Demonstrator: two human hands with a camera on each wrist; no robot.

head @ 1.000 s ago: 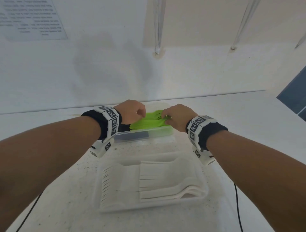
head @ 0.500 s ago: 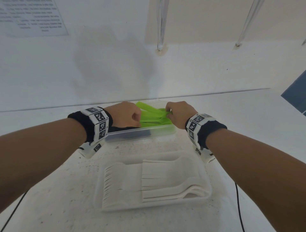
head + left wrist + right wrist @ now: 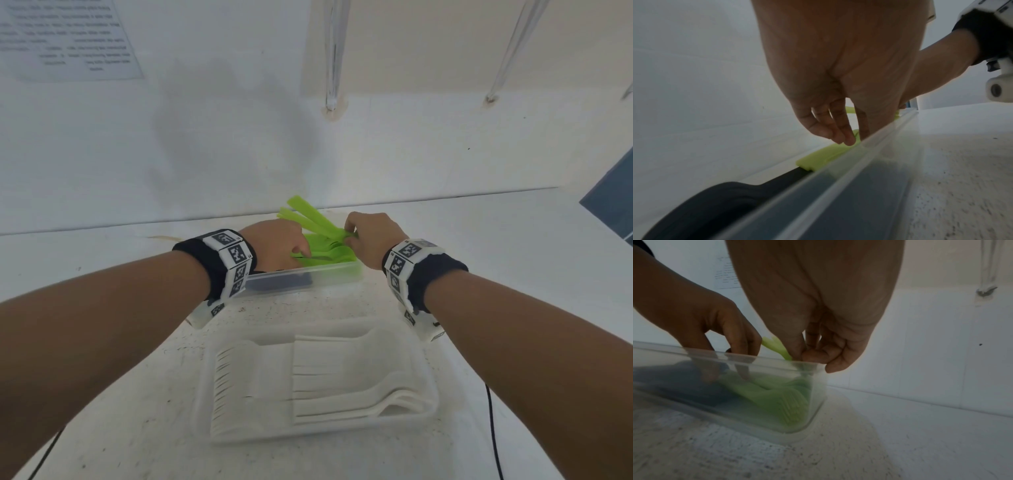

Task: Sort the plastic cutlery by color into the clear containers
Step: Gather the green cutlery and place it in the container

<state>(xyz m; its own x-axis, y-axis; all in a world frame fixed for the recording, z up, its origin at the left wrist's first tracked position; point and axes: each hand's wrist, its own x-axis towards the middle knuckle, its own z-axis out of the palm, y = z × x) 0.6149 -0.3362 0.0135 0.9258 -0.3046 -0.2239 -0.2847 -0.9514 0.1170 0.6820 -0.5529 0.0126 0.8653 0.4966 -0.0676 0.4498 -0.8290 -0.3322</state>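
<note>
1. Green cutlery (image 3: 325, 251): thin, flat, glossy plastic pieces in the far clear container (image 3: 308, 281), beyond the near container (image 3: 219, 428) of white cutlery (image 3: 342, 383).
2. Right hand (image 3: 371, 236) pinches several green handles, tilting them up.
3. Left hand (image 3: 277, 245) presses straightish fingertips (image 3: 849, 141) onto the pile.
4. Right wrist view alone shows the fork tines (image 3: 791, 408) through the wall.

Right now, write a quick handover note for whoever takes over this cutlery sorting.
Right hand pinches a few green pieces, tilted up over the far container.
Left hand reaches into that container, fingers on the green cutlery lying there.
Done: white cutlery lies in the near container.
Left: set down the lifted green pieces. A dark item shares the far container; what it is can't be told.
</note>
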